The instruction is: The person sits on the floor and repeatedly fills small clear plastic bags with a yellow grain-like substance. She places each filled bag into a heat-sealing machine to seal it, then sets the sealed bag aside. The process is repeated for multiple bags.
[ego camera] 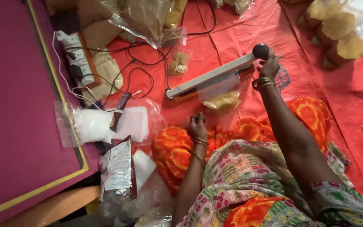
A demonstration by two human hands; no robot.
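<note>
My right hand (269, 65) grips the black knob at the end of a white heat sealer arm (209, 76), which lies pressed down across the mouth of a clear plastic bag (221, 98) holding yellow grain. My left hand (197, 125) rests with curled fingers on the orange cloth just left of that bag, holding nothing that I can see. Bangles circle both wrists.
A power strip (80, 59) with black cables lies at the upper left beside a purple mat (13, 105). Clear bags of white material (93, 124) and a printed foil pouch (117, 170) lie at left. Filled grain packets (337, 29) sit at the upper right on red sheeting (349, 105).
</note>
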